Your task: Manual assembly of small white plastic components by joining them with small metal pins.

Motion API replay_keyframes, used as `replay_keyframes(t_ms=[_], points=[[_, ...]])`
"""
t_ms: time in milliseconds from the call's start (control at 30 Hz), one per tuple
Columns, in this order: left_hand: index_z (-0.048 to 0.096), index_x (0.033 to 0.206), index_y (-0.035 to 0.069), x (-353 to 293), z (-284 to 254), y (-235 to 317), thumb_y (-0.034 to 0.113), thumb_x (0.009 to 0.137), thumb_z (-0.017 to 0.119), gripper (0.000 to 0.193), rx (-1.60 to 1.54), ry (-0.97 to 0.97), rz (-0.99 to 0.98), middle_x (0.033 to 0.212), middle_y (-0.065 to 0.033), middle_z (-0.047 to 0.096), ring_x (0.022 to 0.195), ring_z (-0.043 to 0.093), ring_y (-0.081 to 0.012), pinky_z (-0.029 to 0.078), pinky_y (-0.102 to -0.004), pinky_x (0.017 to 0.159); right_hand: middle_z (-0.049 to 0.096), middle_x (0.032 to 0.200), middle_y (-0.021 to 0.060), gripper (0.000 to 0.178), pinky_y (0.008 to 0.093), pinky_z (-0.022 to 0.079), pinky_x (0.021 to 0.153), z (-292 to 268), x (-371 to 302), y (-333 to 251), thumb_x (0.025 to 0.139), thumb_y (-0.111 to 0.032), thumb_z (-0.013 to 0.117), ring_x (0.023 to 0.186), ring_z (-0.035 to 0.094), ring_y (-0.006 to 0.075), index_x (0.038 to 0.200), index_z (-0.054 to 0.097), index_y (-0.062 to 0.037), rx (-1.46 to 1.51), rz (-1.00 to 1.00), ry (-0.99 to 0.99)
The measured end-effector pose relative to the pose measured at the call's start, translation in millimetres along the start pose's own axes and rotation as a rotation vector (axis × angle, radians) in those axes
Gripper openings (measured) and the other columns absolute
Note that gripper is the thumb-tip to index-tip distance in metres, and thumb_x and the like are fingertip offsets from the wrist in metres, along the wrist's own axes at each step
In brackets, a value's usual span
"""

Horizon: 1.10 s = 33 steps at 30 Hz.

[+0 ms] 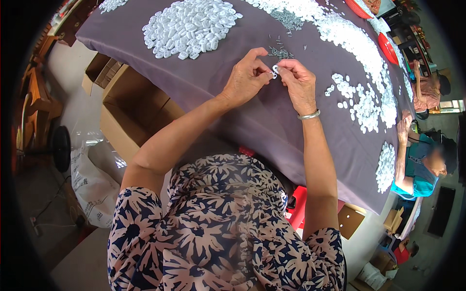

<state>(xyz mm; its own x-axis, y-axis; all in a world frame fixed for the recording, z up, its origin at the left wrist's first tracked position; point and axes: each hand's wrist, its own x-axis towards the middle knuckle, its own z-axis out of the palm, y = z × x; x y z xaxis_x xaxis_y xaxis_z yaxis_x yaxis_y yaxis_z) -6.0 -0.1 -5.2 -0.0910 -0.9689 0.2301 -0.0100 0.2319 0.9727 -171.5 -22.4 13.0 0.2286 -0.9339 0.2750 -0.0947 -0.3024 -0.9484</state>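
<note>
Both my hands meet above the cloth-covered table, fingertips nearly touching. My left hand [246, 77] pinches a tiny white piece between thumb and fingers. In the pinch of my right hand [297, 82] is a small white oval plastic piece [275, 69] with a hole in it, pressed close to the left one. Just beyond my fingers lies a little heap of thin grey pins [280, 53]. To the right are scattered small white plastic pieces [361, 104]; a large pile of white oval pieces [189, 26] sits at the far left.
A dark purple cloth [310, 145] covers the table. Open cardboard boxes [131, 104] stand by its left edge. More grey pins [286, 20] and red baskets [388, 47] are farther off. Another person in teal [421, 165] and others sit along the right side.
</note>
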Motion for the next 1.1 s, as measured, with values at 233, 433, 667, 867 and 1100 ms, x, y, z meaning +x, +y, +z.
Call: replay_keyframes(t_ms=[233, 433, 667, 867, 1100], points=[[0.039, 0.128, 0.001, -1.6, 1.6, 1.3, 0.001, 0.085, 0.063, 0.049, 0.034, 0.024, 0.008, 0.082, -0.004, 0.063, 0.071, 0.058, -0.009, 0.049, -0.0234, 0.061, 0.06, 0.076, -0.0038, 0.007, 0.0173, 0.041, 0.057, 0.2, -1.2, 3.9, 0.088, -0.002, 0.061, 0.064, 0.049, 0.0021, 0.094, 0.066, -0.0014, -0.032, 0.003, -0.078], [0.037, 0.129, 0.002, 0.6, -0.7, 4.1, 0.002, 0.085, 0.062, 0.051, 0.0, -0.01, -0.066, 0.084, -0.0054, 0.063, 0.071, 0.058, -0.0101, 0.048, -0.0229, 0.06, 0.06, 0.081, -0.0028, 0.01, 0.0174, 0.044, 0.059, -1.1, -3.0, 5.9, 0.087, 0.003, 0.06, 0.067, 0.052, 0.0025, 0.096, 0.063, -0.0015, -0.04, -0.017, -0.098], [0.038, 0.129, 0.004, 2.6, -8.2, 8.4, 0.005, 0.086, 0.062, 0.05, -0.112, -0.067, -0.147, 0.083, -0.0049, 0.063, 0.071, 0.057, -0.0096, 0.044, -0.0226, 0.057, 0.059, 0.083, -0.0029, 0.021, 0.0176, 0.05, 0.068, 1.1, -6.2, 6.4, 0.082, 0.012, 0.062, 0.075, 0.057, 0.0017, 0.098, 0.059, -0.0014, -0.06, -0.077, -0.15], [0.043, 0.126, 0.006, 3.0, -10.9, 3.1, 0.006, 0.086, 0.062, 0.044, -0.197, -0.127, -0.128, 0.081, -0.0033, 0.061, 0.073, 0.055, -0.0091, 0.042, -0.0223, 0.058, 0.059, 0.083, -0.0039, 0.021, 0.0159, 0.046, 0.061, 2.1, -8.2, 9.0, 0.08, 0.011, 0.062, 0.072, 0.055, 0.0001, 0.096, 0.059, -0.0013, -0.191, -0.181, -0.104], [0.047, 0.126, 0.007, 6.2, -12.3, 12.1, 0.009, 0.088, 0.062, 0.041, -0.231, -0.136, -0.155, 0.082, -0.0018, 0.062, 0.072, 0.053, -0.0074, 0.041, -0.0213, 0.059, 0.055, 0.082, -0.002, 0.024, 0.019, 0.044, 0.054, 5.0, -7.5, -5.1, 0.073, 0.01, 0.066, 0.063, 0.052, 0.0032, 0.093, 0.061, -0.0023, -0.278, -0.266, -0.043]])
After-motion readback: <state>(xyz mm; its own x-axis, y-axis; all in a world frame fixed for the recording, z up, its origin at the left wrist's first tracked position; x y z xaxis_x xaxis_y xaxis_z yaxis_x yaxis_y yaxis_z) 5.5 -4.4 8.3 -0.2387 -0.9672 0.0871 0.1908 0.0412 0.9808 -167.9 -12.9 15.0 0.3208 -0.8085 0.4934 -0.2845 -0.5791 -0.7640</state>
